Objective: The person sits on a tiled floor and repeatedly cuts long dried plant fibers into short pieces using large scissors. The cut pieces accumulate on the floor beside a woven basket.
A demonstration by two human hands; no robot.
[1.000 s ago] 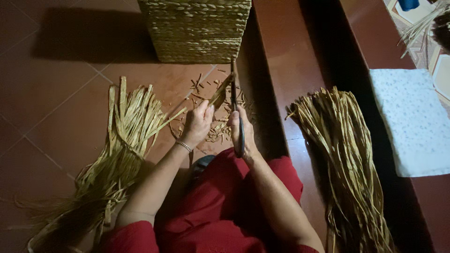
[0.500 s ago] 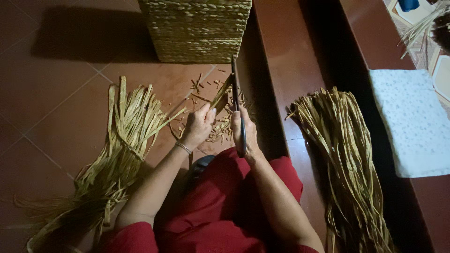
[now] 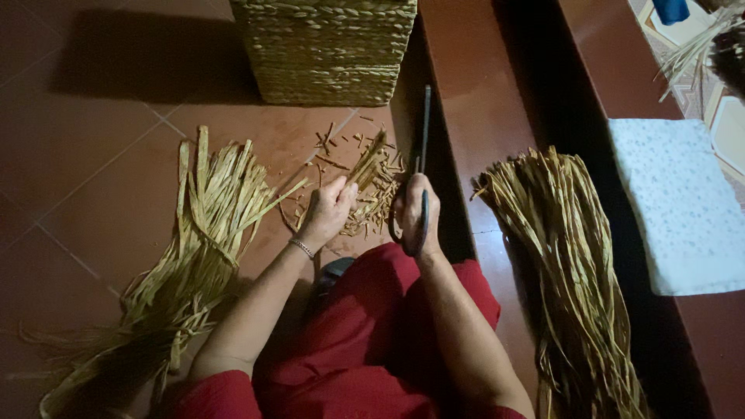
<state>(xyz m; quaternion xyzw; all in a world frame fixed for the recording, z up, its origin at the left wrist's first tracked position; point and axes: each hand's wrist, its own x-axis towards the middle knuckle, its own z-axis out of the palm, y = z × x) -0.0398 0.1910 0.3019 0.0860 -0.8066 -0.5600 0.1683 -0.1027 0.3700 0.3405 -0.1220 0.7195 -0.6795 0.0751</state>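
Observation:
My left hand (image 3: 330, 208) grips a small bunch of dry straw strips (image 3: 369, 164) that points up and to the right. My right hand (image 3: 415, 213) is closed on the handles of long dark scissors (image 3: 424, 132), whose blades point away from me, just right of the strips' ends. Short cut straw scraps (image 3: 365, 206) lie scattered on the red tile floor between and beyond both hands. A thin bracelet sits on my left wrist. My red-clothed legs fill the bottom of the view.
A large loose bundle of straw (image 3: 190, 256) lies on the floor to my left. Another long bundle (image 3: 563, 264) rests on the red step to my right. A woven basket (image 3: 326, 48) stands ahead. A pale speckled cloth (image 3: 683, 206) lies far right.
The scissors now stand slightly more upright, beside the strips' ends. Both hands stay in nearly the same place.

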